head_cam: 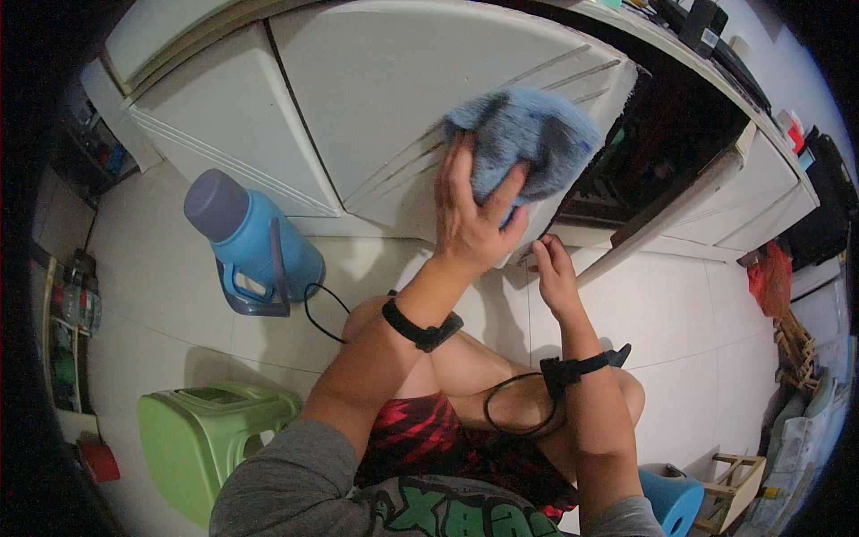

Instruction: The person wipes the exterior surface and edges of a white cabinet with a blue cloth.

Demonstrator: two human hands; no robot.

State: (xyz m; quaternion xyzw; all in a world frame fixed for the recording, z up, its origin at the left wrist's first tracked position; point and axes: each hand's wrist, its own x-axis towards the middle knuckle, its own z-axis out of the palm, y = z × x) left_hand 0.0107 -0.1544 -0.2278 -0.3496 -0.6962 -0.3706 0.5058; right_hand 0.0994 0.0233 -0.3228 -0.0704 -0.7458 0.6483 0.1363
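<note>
My left hand [473, 218] has its fingers spread over a crumpled blue cloth [537, 137] with dark patches and presses it against a white cabinet door [376, 87]. Slanting grooves with dark dirt in them run across this door, and the cloth covers part of them. The door stands swung out, with a dark cabinet opening [644, 154] to its right. Low at the door's free corner, my right hand [557, 272] grips the edge between thumb and fingers. Both wrists wear black straps.
A blue thermos flask [272, 241] stands on the tiled floor at left, beside a black cable [312, 315]. Nearer is a green plastic stool [184, 443]. Another door panel [658, 208] juts out at right. A blue stool [671, 500] and small wooden stool [738, 483] sit at lower right.
</note>
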